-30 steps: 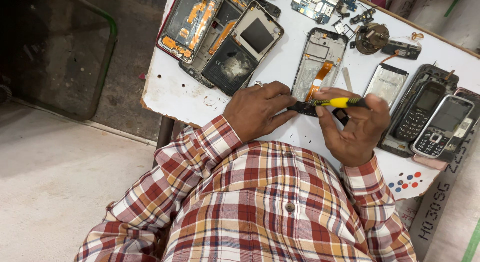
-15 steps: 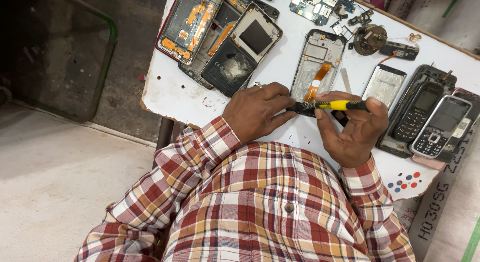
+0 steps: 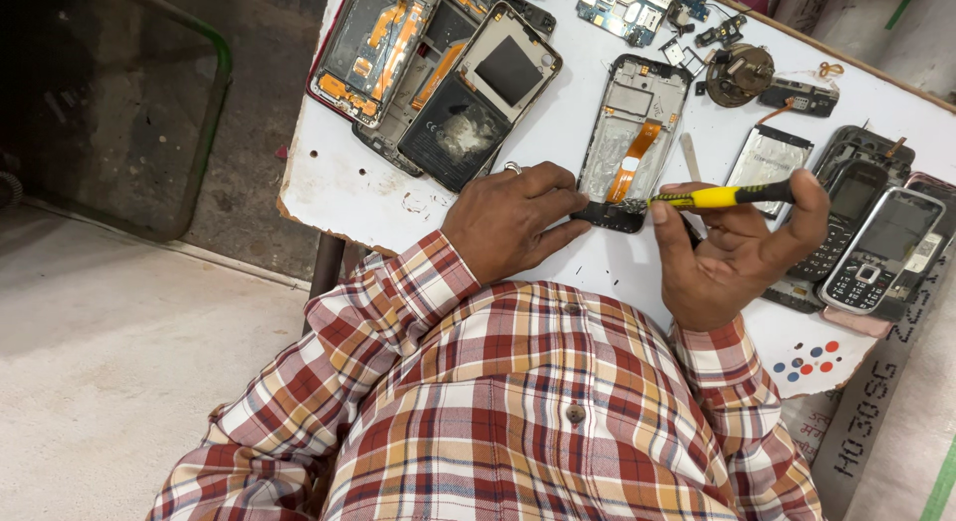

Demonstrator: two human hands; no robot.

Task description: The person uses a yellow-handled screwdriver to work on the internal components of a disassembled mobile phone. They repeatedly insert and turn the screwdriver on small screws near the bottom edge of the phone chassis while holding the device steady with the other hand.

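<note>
Left hand (image 3: 513,220) lies palm down on the white, scuffed worktable (image 3: 349,187), fingers spread flat and gripping nothing; its fingertips press on the dark lower end of the opened grey phone frame with an orange ribbon cable (image 3: 635,142). I see a silver ring on one finger of that hand. My right hand (image 3: 732,250) is closed around the yellow-handled screwdriver with a black cap (image 3: 722,194), held nearly level between thumb and fingers, its tip pointing left toward the bottom edge of the same phone frame. The frame lies flat on the table between the two hands, just above them in the head view.

Further left on the table I see a cluster of stripped phone bodies with orange flex cables and a dark back panel (image 3: 438,68), overlapping one another. At the far edge lie small green circuit boards (image 3: 627,3) and a round brown part (image 3: 739,75). To the right of the screwdriver hand rest a shiny silver battery-like plate (image 3: 765,157) and two old keypad phones (image 3: 876,247), side by side. Red, orange and white checked shirt sleeves (image 3: 418,302) cover both forearms.
</note>
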